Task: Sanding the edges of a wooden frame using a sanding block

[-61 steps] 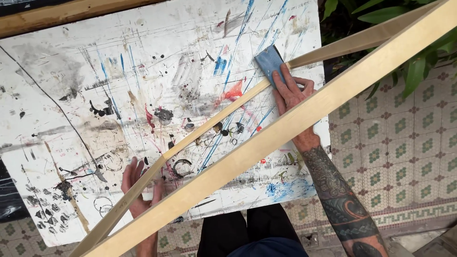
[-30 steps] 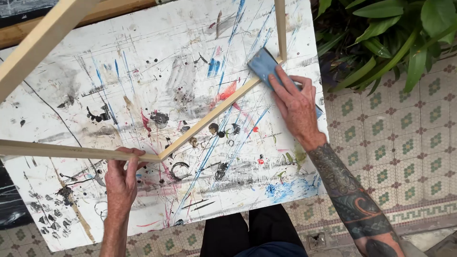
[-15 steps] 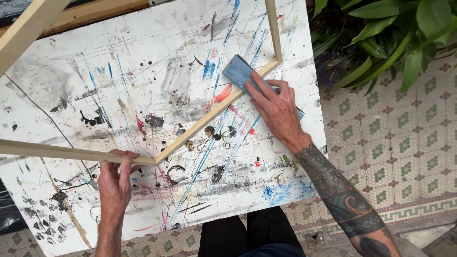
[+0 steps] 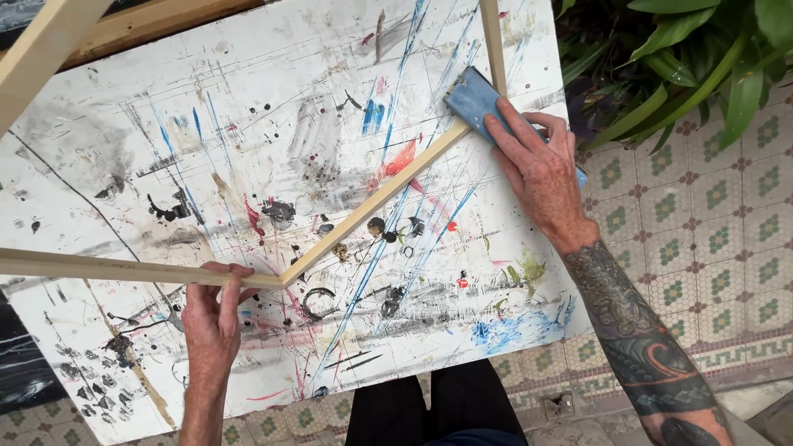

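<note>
Blue and slab-shaped, the sanding block [image 4: 475, 97] sits under the right hand [image 4: 537, 169], whose grip is pressed flat on top of it with fingers spread along its length rather than curled round it. The block bears on the pale wooden frame [image 4: 372, 202] near the frame's far right corner, close to the right edge of the surface [image 4: 248, 107], a white board streaked with blue, red and black paint. The step in hand looks like sanding that corner joint. From there one frame rail runs diagonally down to a near corner, where the left hand [image 4: 211, 318] steadies it, fingers hooked over the wood and thumb below, the grip closed on the rail near the surface's front edge. The next move seems to call for firm downward pressure and a stroke kept along the rail, while the left hand holds the frame from sliding. Green leaves [image 4: 702, 74] and patterned floor tiles [image 4: 702, 248] lie beyond the right edge.
</note>
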